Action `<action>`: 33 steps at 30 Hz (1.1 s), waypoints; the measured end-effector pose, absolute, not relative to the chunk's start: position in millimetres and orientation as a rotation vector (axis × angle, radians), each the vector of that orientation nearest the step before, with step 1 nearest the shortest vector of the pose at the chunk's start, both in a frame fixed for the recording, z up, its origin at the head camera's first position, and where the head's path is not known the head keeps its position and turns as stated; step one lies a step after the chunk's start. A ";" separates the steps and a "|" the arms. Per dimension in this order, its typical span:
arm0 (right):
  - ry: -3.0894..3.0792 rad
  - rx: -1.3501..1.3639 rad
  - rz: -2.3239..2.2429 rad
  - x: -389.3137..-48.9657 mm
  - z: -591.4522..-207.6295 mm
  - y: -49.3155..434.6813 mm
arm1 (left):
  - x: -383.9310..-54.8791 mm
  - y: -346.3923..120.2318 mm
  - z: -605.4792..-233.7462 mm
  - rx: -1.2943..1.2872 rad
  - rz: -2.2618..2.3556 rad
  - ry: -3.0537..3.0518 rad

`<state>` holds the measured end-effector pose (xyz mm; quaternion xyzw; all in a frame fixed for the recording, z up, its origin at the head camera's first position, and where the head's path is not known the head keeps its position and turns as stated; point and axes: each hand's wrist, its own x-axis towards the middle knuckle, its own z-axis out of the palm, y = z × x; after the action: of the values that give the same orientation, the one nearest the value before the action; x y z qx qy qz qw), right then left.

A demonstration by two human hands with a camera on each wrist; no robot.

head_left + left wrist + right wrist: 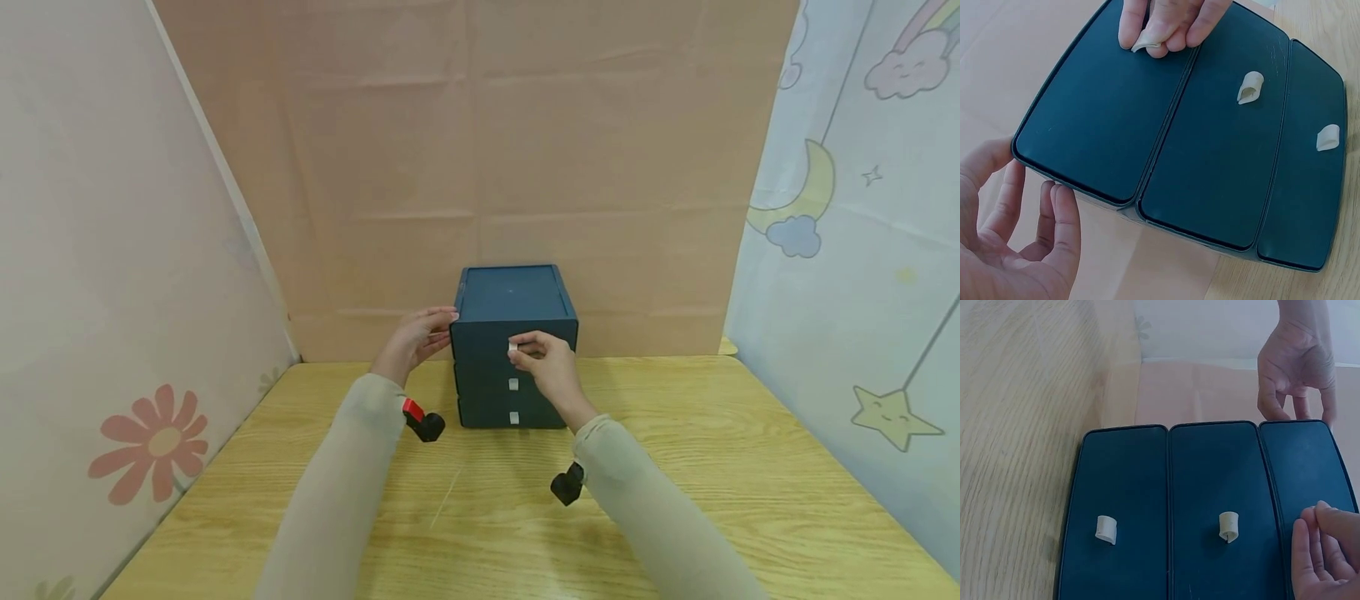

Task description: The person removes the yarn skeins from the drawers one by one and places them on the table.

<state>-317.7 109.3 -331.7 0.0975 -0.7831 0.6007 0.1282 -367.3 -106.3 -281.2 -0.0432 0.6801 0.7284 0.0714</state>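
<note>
- Head view: the dark blue drawer box (513, 296) stands on the wooden table (675, 433); its drawers look closed.
- Right hand (553, 367) pinches the top white tab (1146, 42); left hand (412, 337) touches the box's left edge with loose fingers.
- Box looks stiff, smooth and maybe light (plastic, I guess); it could slide when pulled; the tab is small, so thumb and fingertips fit it best; the side is good for steadying.

A wooden table (480, 517) (yellowish, with visible grain) carries a dark three-drawer cabinet (485, 360).
</note>
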 end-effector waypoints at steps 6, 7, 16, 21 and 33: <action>-2.271 0.322 1.703 -317.9 -337.2 111.0 | -367.3 -107.0 -281.1 -0.147 2.176 2.048; -2.265 0.333 1.700 -317.1 -338.0 111.4 | -367.1 -106.9 -281.0 -0.150 2.175 2.048; -2.271 0.360 1.690 -296.2 -344.2 116.1 | -367.2 -106.1 -280.0 -0.158 2.168 2.044; -2.274 0.393 1.708 -281.7 -345.2 117.6 | -366.9 -107.6 -279.4 -0.163 2.152 2.055; -2.306 0.392 1.725 -263.7 -345.4 115.2 | -377.3 -110.6 -278.1 -0.166 2.141 2.059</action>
<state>-263.7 115.2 -345.4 0.1340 -0.7880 0.5893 0.1175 -377.3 -110.6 -278.1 -0.0558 0.6897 0.7172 0.0833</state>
